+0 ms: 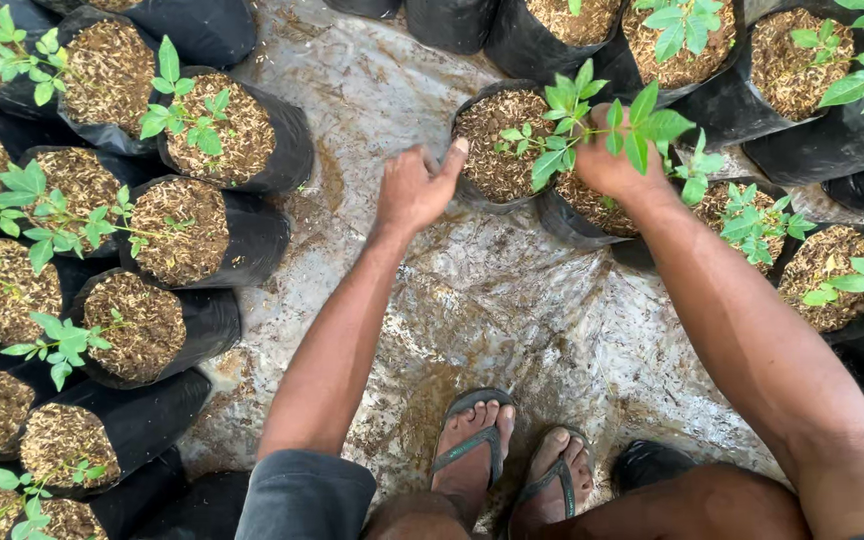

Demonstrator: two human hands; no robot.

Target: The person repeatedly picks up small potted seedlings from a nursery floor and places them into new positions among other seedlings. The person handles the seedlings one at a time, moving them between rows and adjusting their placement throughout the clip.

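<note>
The bag (497, 140) in hand is a black plastic grow bag filled with brown husk-like mix, standing upright on the muddy plastic sheet (472, 300) near the top centre of the view. A green seedling (592, 125) leans over its right side.

The left hand (414, 188) is at the bag's left rim: the thumb touches the rim edge and the other fingers are curled loosely downward. It touches the bag rather than gripping it. The right hand (614, 160) is at the bag's right side, behind the seedling's leaves. Its fingers are hidden by foliage, so I cannot tell whether it is gripping the bag, the stem, or nothing.

A second bag (582, 210) sits just beside and below the first, partly under the right wrist.

More filled black bags stand in rows on both sides: one cluster to the left (187, 230), another to the right (832, 265), most holding small green seedlings. The strip of sheet between them is wet and stained brown.

At the bottom edge, both feet in grey flip-flops (472, 450) rest on the sheet, close together.
</note>
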